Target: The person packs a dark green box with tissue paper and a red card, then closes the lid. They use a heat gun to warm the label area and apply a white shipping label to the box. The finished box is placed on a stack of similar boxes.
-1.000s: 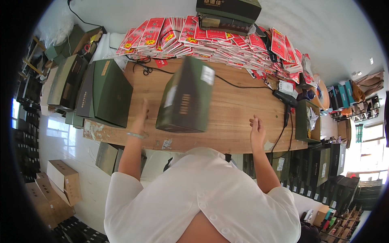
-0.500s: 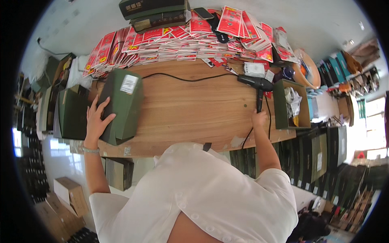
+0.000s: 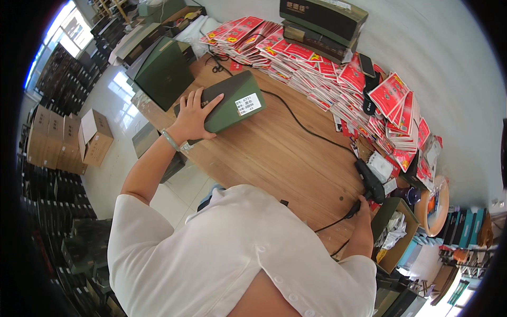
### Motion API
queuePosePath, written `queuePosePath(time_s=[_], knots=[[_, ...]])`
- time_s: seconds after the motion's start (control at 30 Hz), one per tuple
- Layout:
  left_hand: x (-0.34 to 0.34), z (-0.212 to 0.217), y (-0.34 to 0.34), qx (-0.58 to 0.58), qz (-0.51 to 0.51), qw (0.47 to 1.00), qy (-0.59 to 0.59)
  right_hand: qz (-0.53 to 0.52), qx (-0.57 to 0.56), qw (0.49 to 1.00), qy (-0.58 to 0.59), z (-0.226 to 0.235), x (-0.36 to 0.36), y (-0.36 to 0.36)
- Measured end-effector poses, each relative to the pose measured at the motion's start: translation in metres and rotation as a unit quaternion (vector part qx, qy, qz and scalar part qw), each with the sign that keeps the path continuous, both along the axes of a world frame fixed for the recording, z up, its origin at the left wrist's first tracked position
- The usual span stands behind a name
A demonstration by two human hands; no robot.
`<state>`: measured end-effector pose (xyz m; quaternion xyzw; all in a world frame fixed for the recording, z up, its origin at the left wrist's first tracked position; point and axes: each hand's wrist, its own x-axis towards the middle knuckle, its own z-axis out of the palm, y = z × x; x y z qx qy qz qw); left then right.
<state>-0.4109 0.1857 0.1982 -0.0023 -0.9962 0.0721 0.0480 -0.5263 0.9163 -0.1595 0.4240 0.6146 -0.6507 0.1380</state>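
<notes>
A dark green shoe box (image 3: 240, 95) with a white label lies at the left side of the wooden table. My left hand (image 3: 193, 116) rests across it, fingers spread and thumb near the close edge. At the right side, my right hand (image 3: 363, 207) is closed around the handle of a black hair dryer (image 3: 371, 182). The dryer's body points away from me, low over the table. Part of its handle is hidden in my fingers.
Red and white printed cards (image 3: 309, 66) lie heaped along the back, with dark boxes (image 3: 322, 26) stacked on them. Another green box (image 3: 165, 74) stands at the left edge. A black cord (image 3: 296, 119) crosses the table (image 3: 274, 153). An open box (image 3: 396, 227) of wrappings stands at right.
My view has turned to the right, tilting the scene. The green shoe box under my left hand now shows its label more squarely. My right hand still grips the hair dryer.
</notes>
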Motion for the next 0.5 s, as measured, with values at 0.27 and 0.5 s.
queuePosePath(time_s=[0.27, 0.5], knots=[[0.009, 0.005, 0.014, 0.020, -0.031, 0.999, 0.024, 0.034, -0.124, 0.973, 0.192, 0.175, 0.052, -0.136], [0.018, -0.008, 0.026, 0.041, -0.054, 0.996, 0.061, 0.110, 0.028, 0.947, 0.300, 0.286, 0.126, -0.272]])
